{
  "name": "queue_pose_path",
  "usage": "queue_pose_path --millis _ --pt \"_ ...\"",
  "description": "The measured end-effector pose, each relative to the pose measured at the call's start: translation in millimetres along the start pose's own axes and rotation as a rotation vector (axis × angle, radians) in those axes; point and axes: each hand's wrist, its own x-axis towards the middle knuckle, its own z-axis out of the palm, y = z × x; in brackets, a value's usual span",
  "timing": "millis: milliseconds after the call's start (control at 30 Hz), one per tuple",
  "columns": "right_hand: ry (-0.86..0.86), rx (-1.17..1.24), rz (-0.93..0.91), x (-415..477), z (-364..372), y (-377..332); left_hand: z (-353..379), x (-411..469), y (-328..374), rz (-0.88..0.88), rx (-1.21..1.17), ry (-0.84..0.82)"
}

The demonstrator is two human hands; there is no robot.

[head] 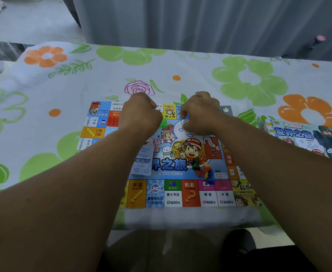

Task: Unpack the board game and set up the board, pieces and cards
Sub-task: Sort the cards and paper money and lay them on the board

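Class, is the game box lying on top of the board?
No, the box lies on the tablecloth, to the right of the board.

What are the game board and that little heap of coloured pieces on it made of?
The game board looks like printed card or thick paper with a slightly glossy face. It lies thin and flat on the flowered tablecloth. The heap of coloured pieces looks like moulded plastic, in solid bright red, green, yellow and blue with a faint shine. Sight alone cannot settle either.
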Motion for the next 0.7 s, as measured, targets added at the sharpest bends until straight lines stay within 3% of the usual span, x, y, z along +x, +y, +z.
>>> queue_pose_path --millis 500,700 --pt "0.003 -0.029 0.004 0.0 0.1 -2.1 2.3 0.5 0.0 0.011 0.023 0.000" --pt "0.090 -0.021 0.009 -15.8 -19.2 0.9 -1.8 -6.0 6.2 0.030 -0.009 -0.004"
